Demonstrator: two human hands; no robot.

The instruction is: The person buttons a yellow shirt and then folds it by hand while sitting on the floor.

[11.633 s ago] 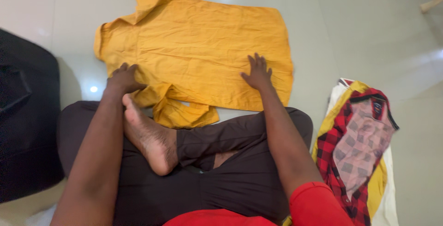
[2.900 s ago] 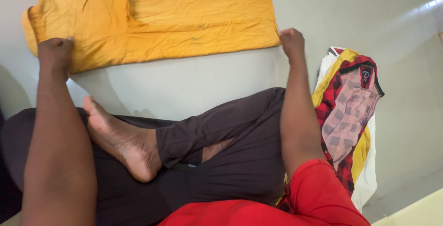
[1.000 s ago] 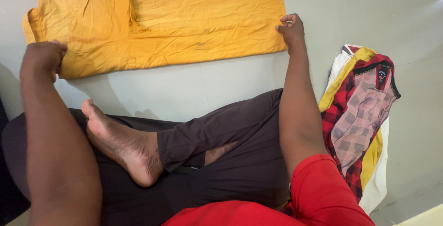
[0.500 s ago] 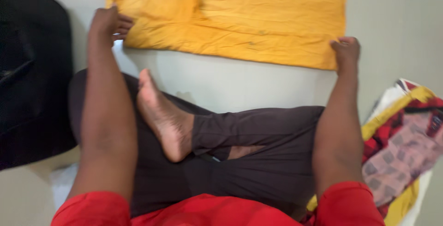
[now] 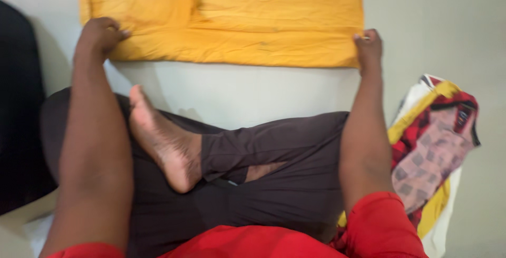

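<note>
The yellow shirt [image 5: 237,18] lies folded flat on the pale tiled floor [image 5: 432,21], in front of the crossed legs of the seated person, and it stretches between the two hands. It is a soft, thin cotton garment with many small wrinkles; I judge it light and limp, so it will sag and lose its fold if it is lifted by one point only. The best places to take hold are the two near corners of the folded edge, one for each hand, so that the edge stays straight. The left hand [image 5: 100,34] rests on the near left corner, with the fingers curled and closed over the cloth; its grip seems to pinch the edge, though the fingertips are partly hidden under the hand. The right hand [image 5: 367,44] is at the near right corner, and its grip is narrow, thumb and fingers closed on the hem of the shirt. So the cloth lies directly under and beyond both grips, and most of it spreads away from the person. Close beside the right forearm, apart from the shirt, a pile of other clothes [image 5: 435,147] in red, yellow and white lies on the floor. To the outside of the left arm there is a black bag [image 5: 18,115].
</note>
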